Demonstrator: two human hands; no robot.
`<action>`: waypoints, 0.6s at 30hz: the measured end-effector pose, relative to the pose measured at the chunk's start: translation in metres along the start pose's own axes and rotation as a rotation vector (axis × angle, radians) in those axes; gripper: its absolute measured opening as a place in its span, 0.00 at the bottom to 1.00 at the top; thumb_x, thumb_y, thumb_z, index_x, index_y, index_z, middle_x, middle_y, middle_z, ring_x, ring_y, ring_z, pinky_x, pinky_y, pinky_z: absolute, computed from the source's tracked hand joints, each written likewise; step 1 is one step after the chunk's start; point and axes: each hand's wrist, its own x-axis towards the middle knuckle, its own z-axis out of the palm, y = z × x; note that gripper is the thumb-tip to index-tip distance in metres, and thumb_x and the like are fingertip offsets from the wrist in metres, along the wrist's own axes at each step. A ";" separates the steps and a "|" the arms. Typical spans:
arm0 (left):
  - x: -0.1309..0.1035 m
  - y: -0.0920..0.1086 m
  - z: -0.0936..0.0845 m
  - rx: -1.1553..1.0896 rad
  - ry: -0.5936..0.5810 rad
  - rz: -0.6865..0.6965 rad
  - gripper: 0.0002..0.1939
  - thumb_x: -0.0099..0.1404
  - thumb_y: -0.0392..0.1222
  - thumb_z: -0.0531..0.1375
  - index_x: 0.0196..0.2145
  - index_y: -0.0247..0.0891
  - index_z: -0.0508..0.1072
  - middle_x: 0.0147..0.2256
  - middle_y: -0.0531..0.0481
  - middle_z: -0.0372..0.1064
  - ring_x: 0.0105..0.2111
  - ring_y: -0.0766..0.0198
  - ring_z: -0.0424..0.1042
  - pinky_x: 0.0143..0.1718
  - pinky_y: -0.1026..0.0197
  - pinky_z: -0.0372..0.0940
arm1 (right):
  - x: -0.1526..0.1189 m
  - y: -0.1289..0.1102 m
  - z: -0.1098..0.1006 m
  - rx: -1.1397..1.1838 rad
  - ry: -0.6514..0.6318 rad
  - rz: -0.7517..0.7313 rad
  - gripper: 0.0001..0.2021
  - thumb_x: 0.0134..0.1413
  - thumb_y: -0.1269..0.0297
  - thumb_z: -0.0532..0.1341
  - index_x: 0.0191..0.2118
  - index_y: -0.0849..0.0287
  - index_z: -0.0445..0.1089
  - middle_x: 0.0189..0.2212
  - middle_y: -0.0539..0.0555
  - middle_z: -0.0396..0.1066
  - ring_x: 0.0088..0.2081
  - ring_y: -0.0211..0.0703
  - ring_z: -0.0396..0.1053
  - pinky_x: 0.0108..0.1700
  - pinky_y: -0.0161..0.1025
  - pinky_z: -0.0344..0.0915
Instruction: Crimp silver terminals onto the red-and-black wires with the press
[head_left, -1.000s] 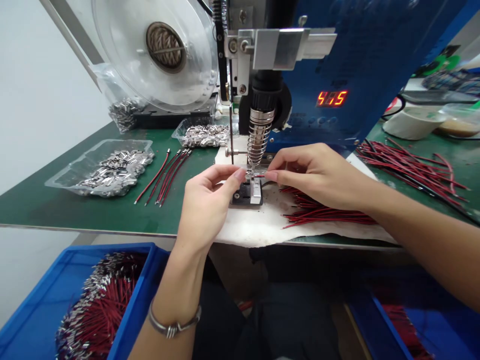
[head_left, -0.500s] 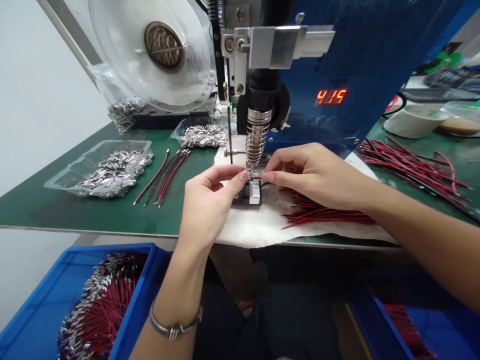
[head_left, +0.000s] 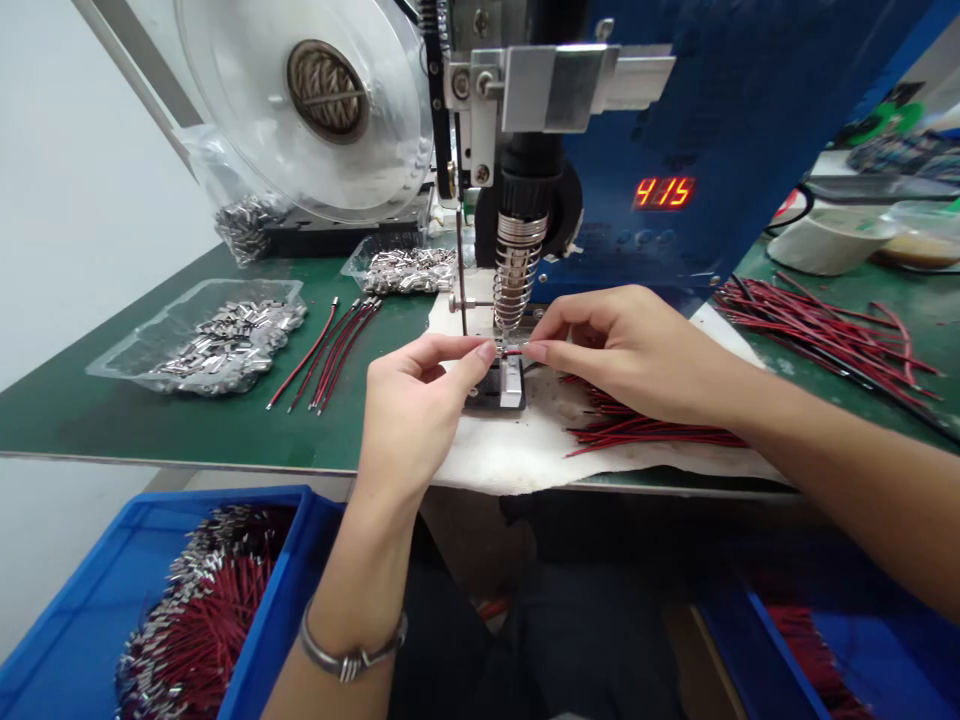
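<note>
My right hand [head_left: 637, 350] pinches a short red wire [head_left: 512, 352] under the spring-wrapped tip [head_left: 517, 275] of a blue machine [head_left: 720, 130]. From the other side, my left hand [head_left: 427, 400] has thumb and forefinger pressed together at the wire's left end; what they grip is too small to make out. Both sets of fingertips are just above a small metal fixture [head_left: 511, 382]. Red and black wires [head_left: 645, 432] lie on a white cloth [head_left: 495, 455] beneath my right hand.
Clear trays of metal parts [head_left: 232, 345] [head_left: 412, 270] and a few wires [head_left: 337, 355] lie left. A large spool [head_left: 247, 100] stands behind. More wires [head_left: 832, 335] lie right. Blue bins [head_left: 300, 560] [head_left: 780, 650] are below the table edge.
Both hands hold nearly the same place. A little more of the red wire shows between the fingertips, and the view has shifted slightly.
</note>
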 end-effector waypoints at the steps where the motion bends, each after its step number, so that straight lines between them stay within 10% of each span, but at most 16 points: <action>1: 0.000 0.000 0.000 -0.003 -0.001 0.000 0.14 0.54 0.52 0.72 0.33 0.39 0.83 0.24 0.51 0.69 0.21 0.72 0.57 0.21 0.67 0.50 | 0.000 0.000 0.001 0.001 0.006 -0.001 0.12 0.62 0.60 0.61 0.31 0.61 0.76 0.15 0.45 0.60 0.20 0.34 0.56 0.30 0.37 0.53; 18: -0.001 0.003 0.001 -0.009 0.011 -0.016 0.11 0.55 0.49 0.72 0.32 0.40 0.84 0.20 0.54 0.62 0.20 0.72 0.52 0.21 0.66 0.46 | -0.002 -0.003 0.006 0.093 0.064 0.081 0.11 0.60 0.61 0.63 0.30 0.62 0.77 0.15 0.45 0.60 0.21 0.33 0.57 0.27 0.36 0.51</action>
